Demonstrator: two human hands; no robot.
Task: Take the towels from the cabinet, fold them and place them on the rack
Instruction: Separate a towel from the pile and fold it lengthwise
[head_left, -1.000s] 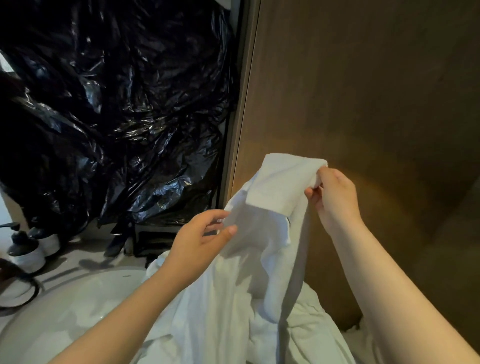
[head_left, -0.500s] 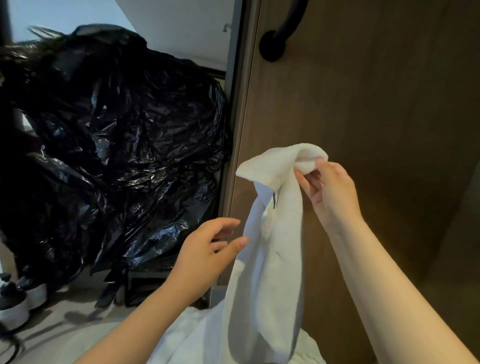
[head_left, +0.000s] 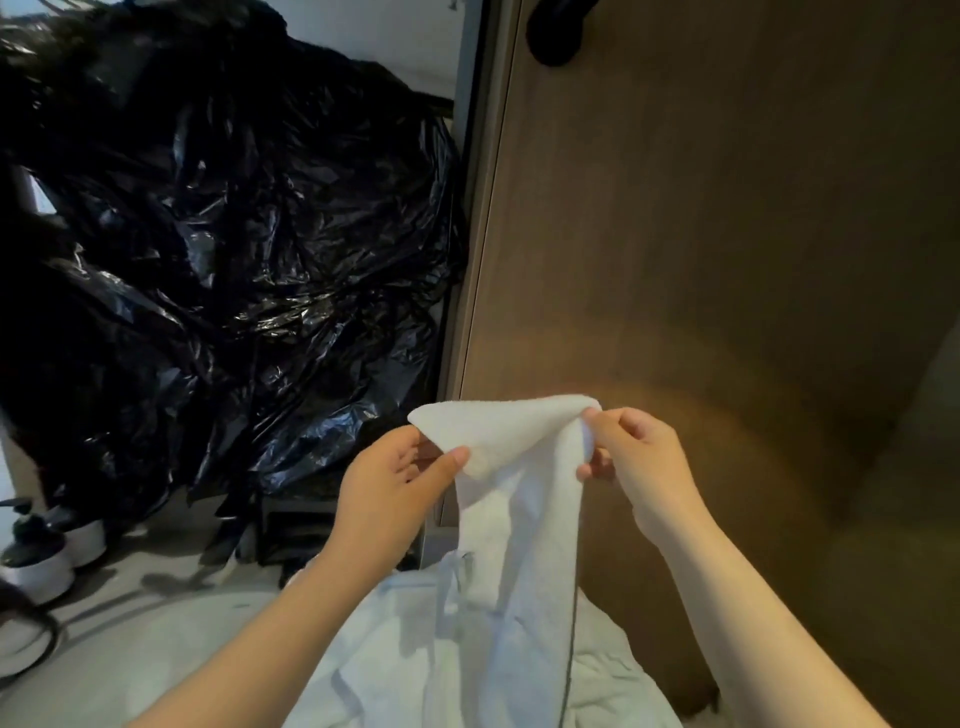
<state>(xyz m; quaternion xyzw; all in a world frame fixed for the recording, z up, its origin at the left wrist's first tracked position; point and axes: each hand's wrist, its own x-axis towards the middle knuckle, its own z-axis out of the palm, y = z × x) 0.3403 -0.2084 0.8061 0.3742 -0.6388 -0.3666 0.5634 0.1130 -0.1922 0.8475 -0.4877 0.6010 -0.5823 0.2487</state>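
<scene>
White cloth (head_left: 395, 649) lies heaped at 6 o'clock, and from it the towel (head_left: 519, 499) rises as a narrow strip, long axis running 6 to 12. At its top edge the left hand (head_left: 389, 483) pinches the 9 o'clock corner and the right hand (head_left: 641, 467) the 3 o'clock one, level and equally near, so all the length to fold hangs below the grip. Beyond stands a wooden door (head_left: 701, 234), black plastic (head_left: 234, 234) at 10.

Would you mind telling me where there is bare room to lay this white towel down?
The pale counter strip between the round white pump bottles and the heap of white towels is bare, below the crinkled black plastic sheet. The heap itself crowds the bottom centre.
</scene>
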